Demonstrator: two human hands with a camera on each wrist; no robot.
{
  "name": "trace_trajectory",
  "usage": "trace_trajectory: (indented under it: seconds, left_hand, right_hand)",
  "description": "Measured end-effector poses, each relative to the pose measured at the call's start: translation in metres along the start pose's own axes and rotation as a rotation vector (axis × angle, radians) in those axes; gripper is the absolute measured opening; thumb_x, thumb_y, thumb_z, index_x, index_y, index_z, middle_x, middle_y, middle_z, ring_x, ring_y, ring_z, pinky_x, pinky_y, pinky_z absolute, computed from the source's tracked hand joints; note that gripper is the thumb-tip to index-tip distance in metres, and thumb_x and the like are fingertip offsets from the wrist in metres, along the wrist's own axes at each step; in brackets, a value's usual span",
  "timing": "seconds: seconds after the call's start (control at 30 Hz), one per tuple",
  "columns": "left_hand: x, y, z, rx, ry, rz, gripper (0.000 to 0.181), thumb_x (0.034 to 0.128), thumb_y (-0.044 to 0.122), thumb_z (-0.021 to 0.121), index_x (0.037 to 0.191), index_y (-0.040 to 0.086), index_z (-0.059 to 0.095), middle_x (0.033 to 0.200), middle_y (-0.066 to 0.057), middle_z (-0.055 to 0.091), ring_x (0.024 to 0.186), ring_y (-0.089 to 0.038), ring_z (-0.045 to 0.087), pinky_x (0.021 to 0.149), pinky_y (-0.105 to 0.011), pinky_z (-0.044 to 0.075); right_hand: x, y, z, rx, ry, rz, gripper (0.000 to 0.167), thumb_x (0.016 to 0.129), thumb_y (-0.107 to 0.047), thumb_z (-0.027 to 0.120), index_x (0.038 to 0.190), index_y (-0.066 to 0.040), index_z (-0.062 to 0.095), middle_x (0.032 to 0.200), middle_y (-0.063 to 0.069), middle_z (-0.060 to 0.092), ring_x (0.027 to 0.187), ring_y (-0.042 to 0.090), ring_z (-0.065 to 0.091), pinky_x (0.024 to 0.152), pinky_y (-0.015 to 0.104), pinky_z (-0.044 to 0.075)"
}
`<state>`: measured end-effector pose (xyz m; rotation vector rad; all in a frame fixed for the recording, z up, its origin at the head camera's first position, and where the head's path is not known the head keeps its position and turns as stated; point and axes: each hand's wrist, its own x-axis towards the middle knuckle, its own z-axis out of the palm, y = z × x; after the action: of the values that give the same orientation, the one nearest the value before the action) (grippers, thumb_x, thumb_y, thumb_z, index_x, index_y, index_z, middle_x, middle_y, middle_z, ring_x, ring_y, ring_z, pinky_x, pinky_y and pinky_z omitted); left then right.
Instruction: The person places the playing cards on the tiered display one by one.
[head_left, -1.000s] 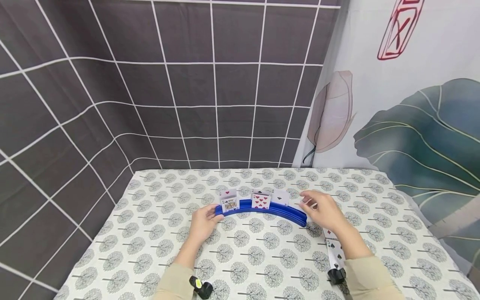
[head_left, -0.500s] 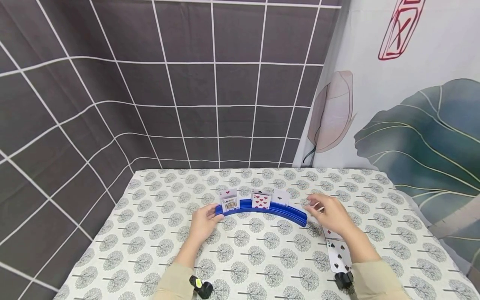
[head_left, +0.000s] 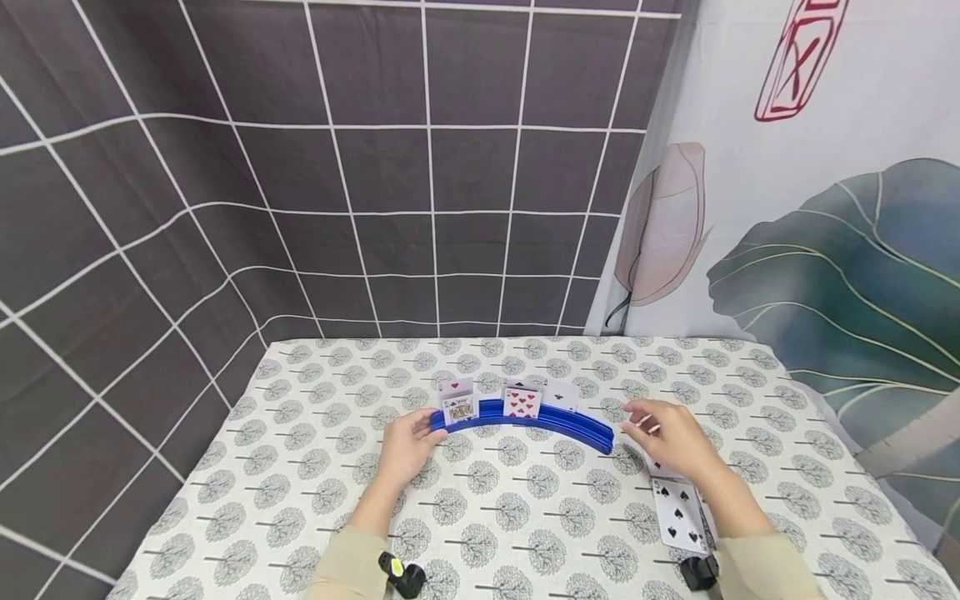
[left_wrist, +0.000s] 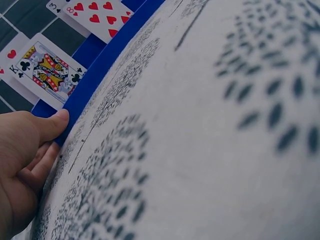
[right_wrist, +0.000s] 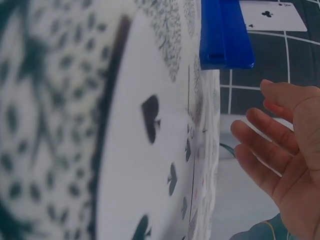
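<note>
A blue curved playing card holder (head_left: pixel 573 424) stands on the table. My left hand (head_left: pixel 405 446) grips its left end, with the thumb on the front edge in the left wrist view. Near that end sits a king of clubs (left_wrist: pixel 47 70), a heart card (left_wrist: pixel 12 52) behind it. Mid-holder, an eight of hearts (head_left: pixel 522 402) overlaps a black-suit card. To its right stands an ace of clubs (right_wrist: pixel 272 15). Beyond the right end, my right hand (head_left: pixel 671 433) hovers with loosely bent fingers and holds nothing.
A spade card (head_left: pixel 678 517) lies face up by my right forearm. Above it is a red diamond card (head_left: pixel 663 470), partly covered by the hand. Tree-print cloth (head_left: pixel 480 546) covers the table; a dark gridded curtain (head_left: pixel 472 167) hangs behind.
My right hand has drawn back to the right, away from the holder, uncovering more of the spade card. The left hand and the holder have stayed put.
</note>
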<state>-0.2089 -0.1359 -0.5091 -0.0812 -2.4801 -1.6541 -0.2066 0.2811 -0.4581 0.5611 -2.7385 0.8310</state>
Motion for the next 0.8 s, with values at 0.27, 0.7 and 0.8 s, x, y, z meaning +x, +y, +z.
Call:
trace_trajectory:
  seconds: [0.27, 0.7, 0.8]
  left_hand:
    - [0.0, 0.002, 0.0, -0.007, 0.001, -0.02, 0.038, 0.0847, -0.002, 0.077, 0.121, -0.008, 0.066, 0.115, -0.029, 0.069, 0.106, -0.038, 0.07, 0.086, -0.026, 0.062]
    - [0.0, 0.0, 0.001, -0.008, 0.003, -0.029, 0.038, 0.0843, -0.002, 0.078, 0.12, -0.008, 0.066, 0.117, -0.029, 0.068, 0.108, -0.039, 0.069, 0.088, -0.027, 0.062]
    - [0.001, 0.0, 0.001, -0.005, 0.005, -0.024, 0.038, 0.0839, -0.002, 0.078, 0.12, -0.008, 0.067, 0.116, -0.028, 0.069, 0.108, -0.039, 0.069, 0.088, -0.027, 0.062]
  right_hand:
    - [-0.008, 0.002, -0.005, -0.005, 0.002, 0.012, 0.03, 0.089, -0.01, 0.077, 0.114, 0.004, 0.068, 0.093, 0.009, 0.074, 0.076, 0.017, 0.069, 0.068, 0.033, 0.064]
    - [-0.019, 0.009, -0.015, -0.044, -0.047, 0.081, 0.012, 0.088, -0.013, 0.078, 0.096, -0.007, 0.071, 0.094, 0.007, 0.074, 0.077, 0.019, 0.069, 0.071, 0.044, 0.064]
    - [-0.021, 0.011, -0.017, -0.051, -0.064, 0.084, 0.01, 0.088, -0.013, 0.078, 0.095, -0.009, 0.071, 0.091, 0.005, 0.074, 0.077, 0.018, 0.069, 0.07, 0.042, 0.064]
